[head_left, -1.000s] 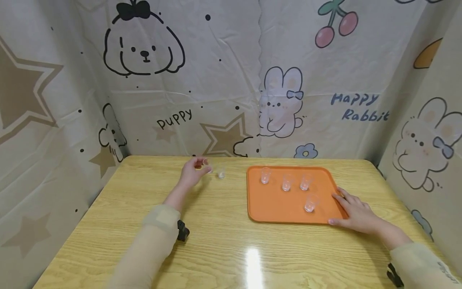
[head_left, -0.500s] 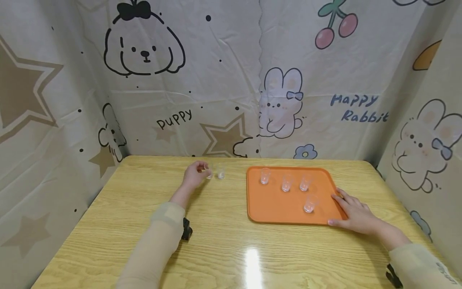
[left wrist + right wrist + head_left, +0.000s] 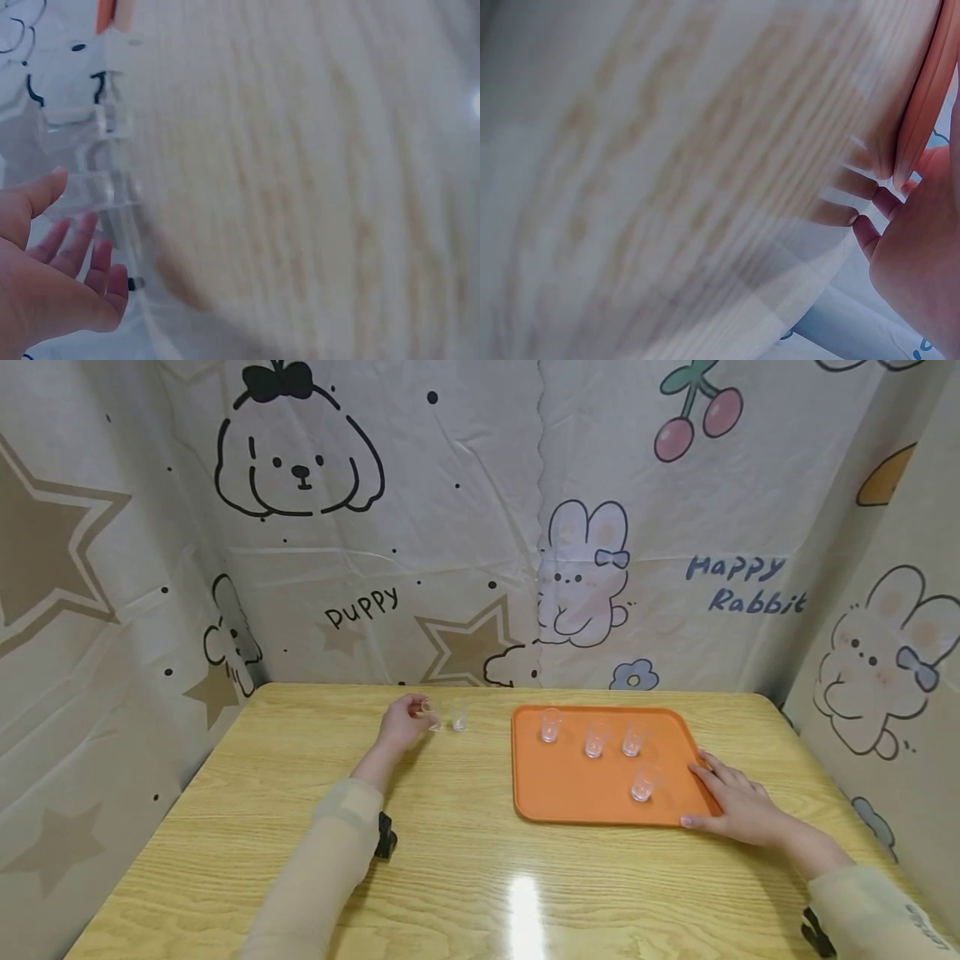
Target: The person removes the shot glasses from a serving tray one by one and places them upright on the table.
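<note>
"Starting with the clear cup (image 3: 431, 716) by our left hand (image 3: 403, 724), how does it stand?"

"It looks upright on the worktop (image 3: 427, 885), just beside a second cup (image 3: 459, 718). Our thumb and fingers are apart on either side of it; whether they touch it, we can't tell."

"What could spoil that?"

"If a fingertip snagged the thin wall as we drew back, we might knock it into its neighbour. Such clear sides make clearance hard to judge."

"And further out?"

"The orange tray (image 3: 577, 789) bears four more cups (image 3: 632, 740), all upright. Our right hand (image 3: 738, 807) lies spread on its right edge, not clamped round anything. Were we to press the rim or jerk it, the front cup (image 3: 642, 785) could slide or topple."
</note>
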A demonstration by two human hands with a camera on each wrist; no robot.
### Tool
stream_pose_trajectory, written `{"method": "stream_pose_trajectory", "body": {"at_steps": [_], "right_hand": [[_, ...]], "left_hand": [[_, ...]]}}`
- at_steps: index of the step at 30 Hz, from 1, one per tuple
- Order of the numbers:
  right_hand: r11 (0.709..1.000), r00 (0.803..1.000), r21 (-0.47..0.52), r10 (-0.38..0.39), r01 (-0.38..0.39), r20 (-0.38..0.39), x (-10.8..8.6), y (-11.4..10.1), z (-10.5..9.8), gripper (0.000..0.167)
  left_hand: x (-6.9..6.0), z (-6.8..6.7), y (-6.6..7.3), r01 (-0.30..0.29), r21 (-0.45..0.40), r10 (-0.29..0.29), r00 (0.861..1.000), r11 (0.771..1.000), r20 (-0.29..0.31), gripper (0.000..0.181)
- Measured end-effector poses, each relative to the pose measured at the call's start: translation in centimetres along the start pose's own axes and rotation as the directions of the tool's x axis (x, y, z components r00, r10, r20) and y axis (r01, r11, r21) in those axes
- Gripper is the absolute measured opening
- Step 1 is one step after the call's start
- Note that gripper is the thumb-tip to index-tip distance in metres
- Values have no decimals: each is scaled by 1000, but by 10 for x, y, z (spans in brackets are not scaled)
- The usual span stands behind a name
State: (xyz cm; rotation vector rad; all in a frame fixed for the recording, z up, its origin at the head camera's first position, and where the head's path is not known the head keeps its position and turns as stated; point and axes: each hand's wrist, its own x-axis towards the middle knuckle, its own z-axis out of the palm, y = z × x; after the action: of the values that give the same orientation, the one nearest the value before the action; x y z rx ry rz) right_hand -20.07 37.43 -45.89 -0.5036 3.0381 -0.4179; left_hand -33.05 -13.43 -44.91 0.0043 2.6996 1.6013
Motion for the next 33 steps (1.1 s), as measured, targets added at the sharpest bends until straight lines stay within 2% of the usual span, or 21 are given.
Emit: {"method": "stream_pose_trajectory", "body": {"at_steps": [3, 6, 12, 16, 24, 29, 33], "right_hand": [[1000, 1000, -2, 1, -1, 4, 1, 0, 1, 91], [1000, 1000, 1, 1, -1, 3, 1, 1, 2, 91], [1000, 1000, 7, -1, 1, -5, 1, 0, 2, 92], [1000, 1000, 9, -3, 3, -6, 1, 0, 2, 92], [1000, 1000, 12, 3, -3, 0, 1, 1, 3, 94], [1000, 1000, 11, 11, -11, 5, 0, 1, 2, 95], [1000, 1000, 15, 12, -12, 5, 0, 0, 2, 95]], "left_hand": [[-5, -3, 5, 13, 10, -13, 1000, 1000, 10, 58], [-10, -5, 12, 7, 48, -6, 1000, 999, -11, 62], [-22, -9, 33, -54, 141, 66, 994, 988, -85, 63], [-35, -10, 52, -96, 124, 108, 990, 988, -93, 63], [-67, 0, 92, -187, 54, 188, 982, 981, -17, 59], [-84, 18, 111, -256, 52, 255, 966, 965, 32, 58], [-96, 35, 126, -297, 34, 293, 952, 954, 94, 59]]}}
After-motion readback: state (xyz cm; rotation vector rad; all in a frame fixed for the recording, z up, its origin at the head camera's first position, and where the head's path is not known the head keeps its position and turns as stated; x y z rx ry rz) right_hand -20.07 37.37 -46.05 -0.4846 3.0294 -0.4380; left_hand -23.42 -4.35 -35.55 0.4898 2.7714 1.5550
